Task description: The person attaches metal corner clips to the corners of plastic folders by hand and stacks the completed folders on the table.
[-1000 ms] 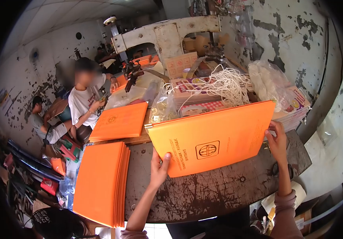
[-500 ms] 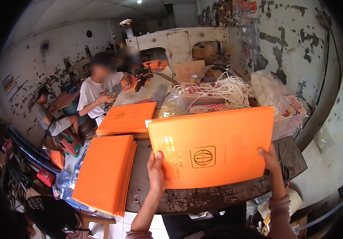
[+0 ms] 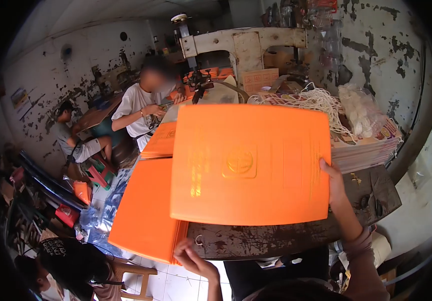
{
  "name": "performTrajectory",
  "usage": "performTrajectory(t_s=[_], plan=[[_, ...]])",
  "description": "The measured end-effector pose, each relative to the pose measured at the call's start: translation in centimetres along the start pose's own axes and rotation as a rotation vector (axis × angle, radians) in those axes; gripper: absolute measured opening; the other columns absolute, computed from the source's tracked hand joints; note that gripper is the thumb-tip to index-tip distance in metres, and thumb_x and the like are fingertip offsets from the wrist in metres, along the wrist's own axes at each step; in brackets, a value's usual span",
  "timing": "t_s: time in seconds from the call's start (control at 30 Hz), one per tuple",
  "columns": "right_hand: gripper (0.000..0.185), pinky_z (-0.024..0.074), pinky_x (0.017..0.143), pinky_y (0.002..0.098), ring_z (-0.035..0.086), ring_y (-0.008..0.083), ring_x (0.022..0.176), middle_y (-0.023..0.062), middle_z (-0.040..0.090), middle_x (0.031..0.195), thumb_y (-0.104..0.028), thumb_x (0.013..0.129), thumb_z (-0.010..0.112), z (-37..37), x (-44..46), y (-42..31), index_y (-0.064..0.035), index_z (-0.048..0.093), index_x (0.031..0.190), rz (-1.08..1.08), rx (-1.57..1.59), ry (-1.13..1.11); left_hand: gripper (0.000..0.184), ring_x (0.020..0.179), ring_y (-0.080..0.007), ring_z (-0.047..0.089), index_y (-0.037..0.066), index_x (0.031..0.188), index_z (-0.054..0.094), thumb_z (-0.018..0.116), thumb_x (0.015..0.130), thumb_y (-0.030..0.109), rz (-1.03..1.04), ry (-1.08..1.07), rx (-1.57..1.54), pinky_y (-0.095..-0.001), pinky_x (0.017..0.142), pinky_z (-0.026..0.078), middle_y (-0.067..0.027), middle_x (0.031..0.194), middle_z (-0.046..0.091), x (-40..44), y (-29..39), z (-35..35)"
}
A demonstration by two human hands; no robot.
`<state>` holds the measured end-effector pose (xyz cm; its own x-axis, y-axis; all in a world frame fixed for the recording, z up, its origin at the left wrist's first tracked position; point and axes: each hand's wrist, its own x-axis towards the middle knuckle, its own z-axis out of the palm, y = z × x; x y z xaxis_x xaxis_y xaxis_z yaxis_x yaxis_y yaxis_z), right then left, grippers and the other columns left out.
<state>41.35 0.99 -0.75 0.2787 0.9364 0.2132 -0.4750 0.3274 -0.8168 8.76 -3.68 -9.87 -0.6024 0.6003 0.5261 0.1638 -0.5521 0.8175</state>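
My right hand [image 3: 332,183] grips the right edge of an orange folder [image 3: 281,195], raised and tilted above the table. A gold emblem and lettering are on its cover, and part of my fingers is hidden behind it. Down at the left, my left hand [image 3: 196,261] is off the folder, its fingers bent and apart at the lower right corner of a stack of orange folders [image 3: 143,210]. Whether the fingertips touch the stack I cannot tell. Behind the held folder, a second orange stack [image 3: 158,143] is partly covered.
The dark worn table [image 3: 256,246] carries scissors [image 3: 371,200] at the right and a small ring [image 3: 199,240]. White cords [image 3: 311,103] and printed stacks [image 3: 366,150] lie behind. A person in a white shirt [image 3: 138,108] works across the table; another person [image 3: 70,261] is at lower left.
My left hand has let go of the folder's left edge and moved down to the stack's corner. The folder has shifted left and up in my right hand. The view has shifted.
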Motion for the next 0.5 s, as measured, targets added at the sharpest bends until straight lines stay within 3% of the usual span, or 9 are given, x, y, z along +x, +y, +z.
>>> performTrajectory(t_s=[0.07,0.13,0.17,0.2,0.27,0.3,0.43,0.5], plan=[[0.043,0.0504,0.077,0.0314,0.060,0.0191,0.093,0.0106,0.057,0.110,-0.020,0.085,0.060,3.3,1.2,0.1,0.0000,0.047,0.121,0.056,0.105,-0.043,0.028,0.091,-0.0227,0.050,0.000,0.099,0.044,0.042,0.094,0.027,0.000,-0.009,0.098,-0.0352,0.085,0.038,-0.0113,0.095,0.050,-2.3,-2.0,-0.3],[0.043,0.0488,0.081,0.0338,0.057,0.0205,0.099,0.0108,0.056,0.113,-0.022,0.087,0.058,7.0,3.0,0.8,-0.0014,0.045,0.123,0.207,0.300,-0.100,0.026,0.095,-0.0237,0.049,-0.001,0.102,0.044,0.044,0.091,0.023,0.203,-0.107,0.363,-0.0331,0.081,0.039,-0.0158,0.102,0.049,-2.3,-2.4,-0.3],[0.044,0.0475,0.084,0.0346,0.056,0.0209,0.102,0.0108,0.055,0.114,-0.023,0.087,0.058,8.9,4.1,1.4,-0.0016,0.045,0.124,0.210,0.317,-0.105,0.020,0.084,-0.0220,0.055,0.000,0.095,0.053,0.053,0.083,0.017,0.297,-0.167,0.455,-0.0319,0.074,0.041,-0.0127,0.096,0.057,-2.0,-2.9,-0.3],[0.045,0.0462,0.086,0.0354,0.054,0.0213,0.105,0.0107,0.054,0.115,-0.024,0.088,0.057,10.9,5.1,2.1,-0.0018,0.044,0.125,0.211,0.335,-0.110,0.020,0.084,-0.0220,0.055,0.000,0.095,0.053,0.053,0.083,0.017,0.294,-0.165,0.461,-0.0319,0.074,0.041,-0.0127,0.096,0.057,-1.9,-2.7,-0.5],[0.044,0.0450,0.087,0.0362,0.053,0.0213,0.106,0.0089,0.054,0.116,-0.025,0.088,0.056,15.3,6.7,3.4,-0.0022,0.044,0.124,0.192,0.312,-0.098,0.018,0.067,-0.0155,0.056,0.008,0.076,0.061,0.048,0.085,0.019,0.273,-0.467,0.699,-0.0282,0.064,0.038,-0.0026,0.080,0.063,-2.0,-2.1,-0.7],[0.045,0.0442,0.088,0.0355,0.053,0.0208,0.107,0.0090,0.053,0.117,-0.028,0.088,0.057,16.7,8.0,4.5,-0.0030,0.045,0.123,0.183,0.335,-0.131,0.021,0.052,-0.0130,0.052,0.015,0.064,0.062,0.049,0.080,0.019,0.417,-0.329,0.613,-0.0278,0.059,0.035,0.0067,0.070,0.064,-2.5,-3.9,-0.8],[0.044,0.0434,0.089,0.0354,0.053,0.0212,0.106,0.0088,0.053,0.118,-0.031,0.088,0.057,21.5,12.9,10.8,-0.0039,0.046,0.122,0.200,0.368,-0.092,0.022,0.052,-0.0103,0.051,0.016,0.066,0.064,0.045,0.076,0.022,0.623,-0.257,0.644,-0.0259,0.060,0.035,0.0063,0.074,0.067,-3.7,-6.4,-1.9],[0.042,0.0437,0.090,0.0372,0.053,0.0234,0.107,0.0096,0.053,0.119,-0.029,0.090,0.055,22.8,16.2,14.4,-0.0039,0.046,0.122,0.122,0.343,0.053,0.022,0.050,-0.0090,0.047,0.017,0.067,0.065,0.045,0.074,0.024,0.653,-0.230,0.614,-0.0245,0.058,0.033,0.0078,0.077,0.067,-3.8,-6.8,-1.6]])
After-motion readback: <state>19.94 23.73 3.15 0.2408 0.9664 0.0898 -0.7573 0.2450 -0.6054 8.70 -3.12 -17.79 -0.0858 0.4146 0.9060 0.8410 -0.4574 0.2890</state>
